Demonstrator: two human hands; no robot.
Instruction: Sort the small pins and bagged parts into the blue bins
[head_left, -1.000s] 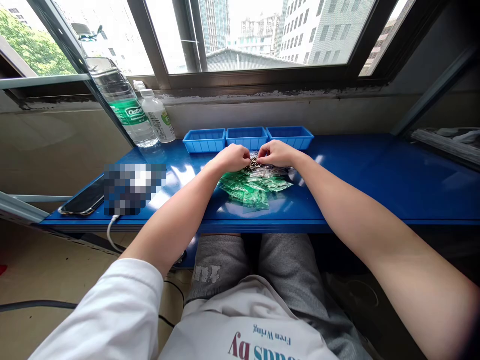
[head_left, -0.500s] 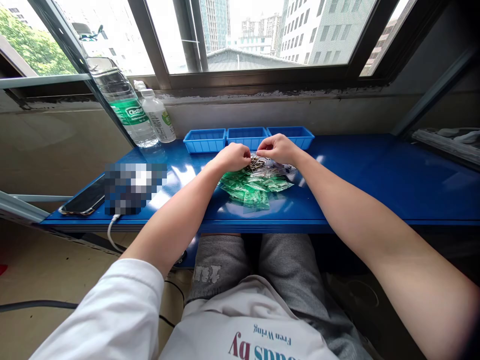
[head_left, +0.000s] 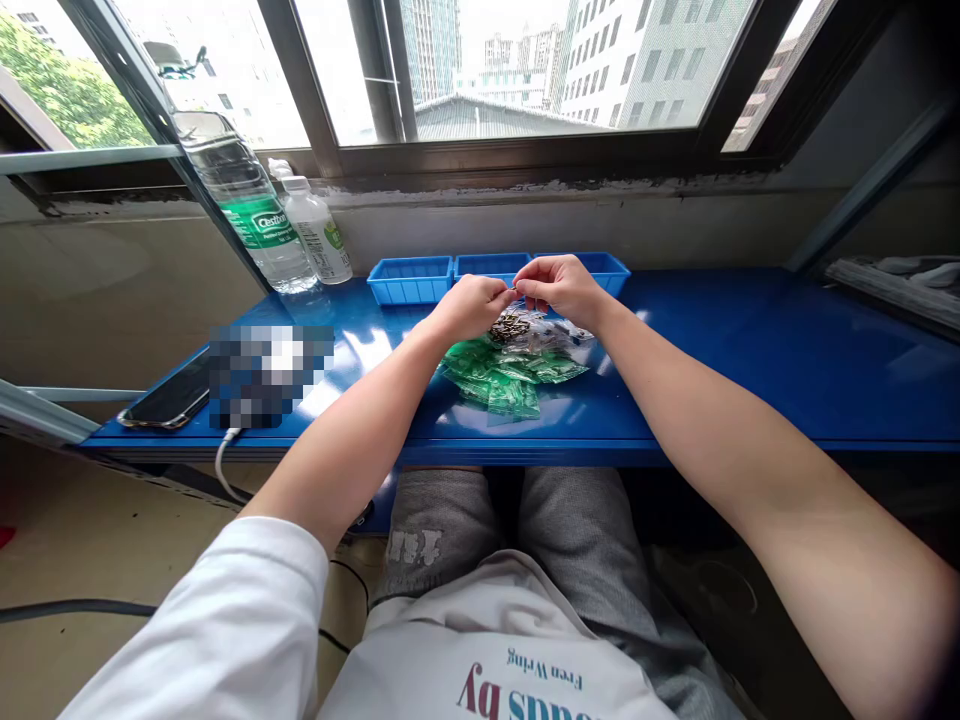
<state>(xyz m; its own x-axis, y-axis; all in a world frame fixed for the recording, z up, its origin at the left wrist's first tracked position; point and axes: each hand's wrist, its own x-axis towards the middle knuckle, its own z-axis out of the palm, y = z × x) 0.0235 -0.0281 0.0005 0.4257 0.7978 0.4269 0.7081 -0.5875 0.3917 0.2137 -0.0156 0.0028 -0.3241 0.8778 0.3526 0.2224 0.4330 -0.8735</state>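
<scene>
My left hand [head_left: 477, 305] and my right hand [head_left: 559, 286] meet fingertip to fingertip above a pile on the blue table. Both are pinched closed around something too small to make out. Under them lie dark, brass-coloured small metal parts [head_left: 510, 326] and small clear bags [head_left: 551, 334]. Nearer the table's front edge are several green plastic packets [head_left: 499, 382], spread in an overlapping heap. Just behind my hands stand three blue bins in a row: the left bin [head_left: 411, 283], the middle bin [head_left: 487, 268] and the right bin [head_left: 611, 274], the last two partly covered by my hands.
A large water bottle [head_left: 259, 225] and a smaller white bottle [head_left: 319, 235] stand at the back left. A phone [head_left: 169, 395] lies at the left, beside a blurred-out item with a white cable [head_left: 223, 465]. Metal shelf posts rise at both sides of the blue table [head_left: 750, 350].
My two hands have risen slightly from the pile and come together, fingertips now touching. More of the brass-coloured parts shows beneath them.
</scene>
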